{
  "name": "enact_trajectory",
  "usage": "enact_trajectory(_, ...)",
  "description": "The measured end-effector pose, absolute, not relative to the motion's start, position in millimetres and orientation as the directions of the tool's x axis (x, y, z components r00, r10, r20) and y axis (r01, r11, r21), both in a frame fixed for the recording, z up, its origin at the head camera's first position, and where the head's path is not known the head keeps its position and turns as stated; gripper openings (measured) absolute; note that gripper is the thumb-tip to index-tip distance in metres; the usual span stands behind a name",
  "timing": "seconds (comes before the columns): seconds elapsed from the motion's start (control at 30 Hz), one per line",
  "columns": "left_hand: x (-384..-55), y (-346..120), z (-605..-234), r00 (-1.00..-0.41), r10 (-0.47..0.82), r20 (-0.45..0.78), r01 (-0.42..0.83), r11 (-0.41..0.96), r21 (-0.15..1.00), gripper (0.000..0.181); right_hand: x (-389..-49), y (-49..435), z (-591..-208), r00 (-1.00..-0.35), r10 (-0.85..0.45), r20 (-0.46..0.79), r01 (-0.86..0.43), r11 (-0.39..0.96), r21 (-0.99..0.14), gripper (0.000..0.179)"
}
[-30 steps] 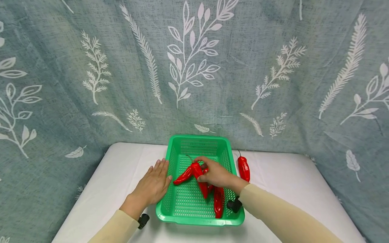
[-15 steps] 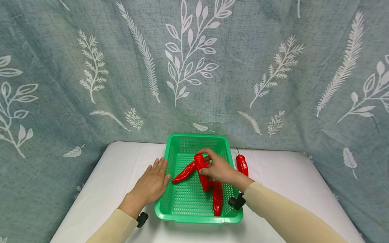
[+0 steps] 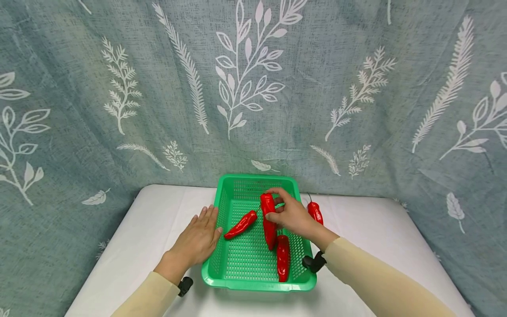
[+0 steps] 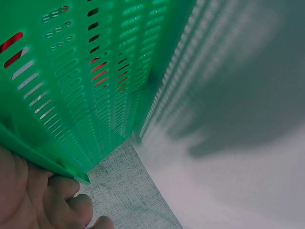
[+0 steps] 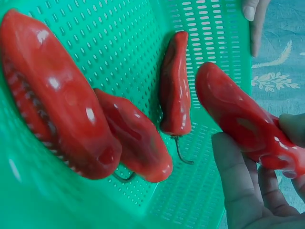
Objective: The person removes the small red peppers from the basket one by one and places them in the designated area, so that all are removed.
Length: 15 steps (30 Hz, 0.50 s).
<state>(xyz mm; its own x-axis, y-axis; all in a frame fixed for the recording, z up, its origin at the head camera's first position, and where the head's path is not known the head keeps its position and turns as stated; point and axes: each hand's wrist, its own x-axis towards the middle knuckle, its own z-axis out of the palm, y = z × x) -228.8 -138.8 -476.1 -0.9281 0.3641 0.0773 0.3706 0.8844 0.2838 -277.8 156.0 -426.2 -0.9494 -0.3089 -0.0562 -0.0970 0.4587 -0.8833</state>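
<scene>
Pinching a red pepper [image 3: 269, 219] upright, tip down, the right hand [image 3: 291, 215] lifts; left hand [image 3: 198, 241] lies flat.

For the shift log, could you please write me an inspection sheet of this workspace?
Surface: white table, covered in cloth.
Job's things: green basket holding peppers; held pepper lifted above it; a slanted pepper and a front pepper lie inside; the right wrist view shows three lying there.
Clutter: one pepper outside, right of the basket.
Hands: left hand flat against the basket's left wall; right hand fingers grip the held pepper.
Cables: nothing seen.
Surroundings: leaf-print curtain.
</scene>
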Motion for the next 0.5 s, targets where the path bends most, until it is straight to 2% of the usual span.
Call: enact_trajectory(0.5, -227, -139, -475, -0.928, 0.365, 0.081, 0.372, 0.883, 0.284, 0.067, -278, 178, -423, -0.966, -0.259, -0.028, -0.088, 0.423, -0.902, 0.069)
